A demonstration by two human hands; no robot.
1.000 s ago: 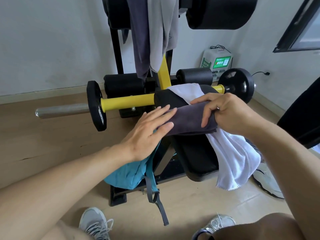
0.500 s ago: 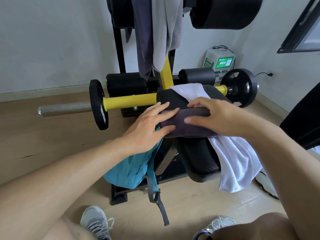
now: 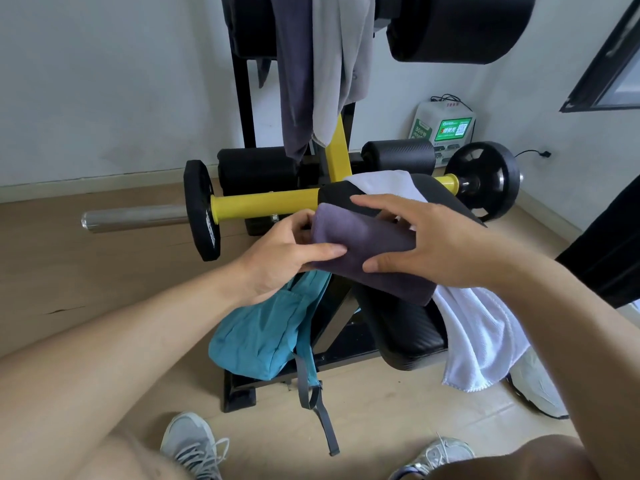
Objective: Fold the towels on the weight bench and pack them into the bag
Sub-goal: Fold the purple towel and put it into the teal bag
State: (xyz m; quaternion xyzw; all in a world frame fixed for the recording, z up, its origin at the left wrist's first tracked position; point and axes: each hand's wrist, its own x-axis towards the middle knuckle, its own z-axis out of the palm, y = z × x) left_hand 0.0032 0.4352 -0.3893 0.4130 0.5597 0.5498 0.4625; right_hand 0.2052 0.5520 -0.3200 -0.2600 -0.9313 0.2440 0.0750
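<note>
- I caught the fold at its finish: the dark grey towel (image 3: 374,251) lay as a thick, soft block between my hands, resting on the black padded bench (image 3: 405,334).
- My left hand (image 3: 277,258) gripped the towel's near end, thumb on top and fingers curled beneath; my right hand (image 3: 433,240) lay spread across its top, thumb pressed to the near edge.
- I judged the packing step next: the block had to be lifted whole and carried down to the teal bag (image 3: 259,337), which slumped just below my left hand against the bench frame. I could not tell whether the bag's mouth was open.
- The towel looked plush and matte; the bench pad was ribbed vinyl; the bag was thin, crinkled fabric with grey straps.
- A white towel (image 3: 481,337), fluffy and unfolded, draped under my right hand and off the bench edge.
</note>
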